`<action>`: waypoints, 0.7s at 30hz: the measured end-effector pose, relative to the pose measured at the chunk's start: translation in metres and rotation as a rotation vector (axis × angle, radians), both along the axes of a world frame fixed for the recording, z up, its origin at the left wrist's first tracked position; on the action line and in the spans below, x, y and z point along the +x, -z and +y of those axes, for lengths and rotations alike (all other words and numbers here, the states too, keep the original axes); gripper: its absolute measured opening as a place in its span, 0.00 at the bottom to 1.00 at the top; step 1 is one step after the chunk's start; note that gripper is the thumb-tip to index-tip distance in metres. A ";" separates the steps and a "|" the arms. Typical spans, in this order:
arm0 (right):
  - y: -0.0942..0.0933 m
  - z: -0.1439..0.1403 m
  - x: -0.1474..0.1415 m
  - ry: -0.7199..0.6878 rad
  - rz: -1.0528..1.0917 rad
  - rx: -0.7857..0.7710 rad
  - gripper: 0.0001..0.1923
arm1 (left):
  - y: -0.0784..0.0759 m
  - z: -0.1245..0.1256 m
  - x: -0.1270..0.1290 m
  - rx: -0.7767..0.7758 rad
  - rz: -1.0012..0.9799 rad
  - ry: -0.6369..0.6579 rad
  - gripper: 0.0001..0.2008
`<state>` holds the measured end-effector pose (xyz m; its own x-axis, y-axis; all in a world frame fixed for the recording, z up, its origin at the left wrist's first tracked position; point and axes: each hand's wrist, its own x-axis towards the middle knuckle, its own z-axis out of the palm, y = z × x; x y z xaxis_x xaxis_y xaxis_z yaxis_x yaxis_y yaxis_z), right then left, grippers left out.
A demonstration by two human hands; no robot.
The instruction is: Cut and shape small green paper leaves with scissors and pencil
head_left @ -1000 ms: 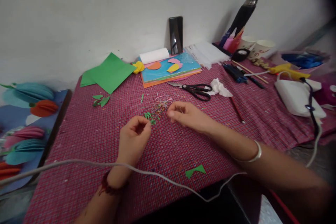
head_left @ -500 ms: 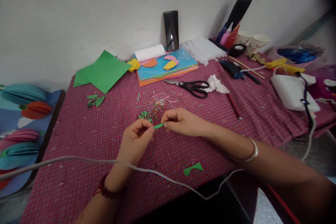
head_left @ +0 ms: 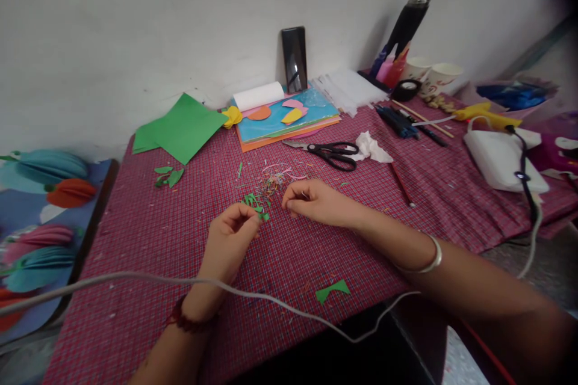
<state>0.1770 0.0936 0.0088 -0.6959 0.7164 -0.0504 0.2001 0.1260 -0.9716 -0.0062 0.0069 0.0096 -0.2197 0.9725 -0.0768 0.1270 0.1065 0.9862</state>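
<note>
My left hand [head_left: 232, 237] is closed in a pinch, with a small green paper piece [head_left: 264, 216] at its fingertips. Just beyond those fingertips lies a little heap of green paper scraps [head_left: 251, 200]. My right hand [head_left: 316, 201] hovers to the right, apart from the left. Its fingers are curled together, and whether anything is between them is hidden. Thin multicoloured scraps [head_left: 273, 181] lie behind the hands. Black-handled scissors [head_left: 334, 153] rest farther back. A curved green offcut [head_left: 333, 291] lies nearer the table's front edge.
Green paper sheets [head_left: 187, 129] and cut green leaves [head_left: 170, 176] lie at left. A phone [head_left: 294, 60] leans on the wall behind coloured papers [head_left: 271, 129]. A yellow glue gun [head_left: 485, 115] and white box [head_left: 503, 159] stand right. A white cable [head_left: 153, 277] crosses over my left forearm.
My right hand has drawn away from the left and no longer grips the green strip's end. The green piece now shows only at my left fingertips. The view has shifted slightly.
</note>
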 end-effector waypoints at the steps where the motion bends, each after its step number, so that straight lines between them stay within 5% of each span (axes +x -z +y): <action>1: 0.000 0.000 0.000 0.002 0.001 0.004 0.04 | 0.000 0.000 0.000 0.000 0.003 0.003 0.04; 11: -0.001 -0.011 -0.006 -0.146 0.087 -0.069 0.05 | -0.002 -0.003 0.003 -0.010 0.048 0.050 0.06; 17: 0.001 -0.012 -0.010 -0.115 0.091 -0.071 0.07 | -0.002 -0.003 0.006 -0.024 0.035 0.098 0.05; 21: 0.000 -0.003 -0.004 0.011 0.095 -0.020 0.05 | 0.003 0.003 -0.001 -0.005 -0.160 -0.028 0.05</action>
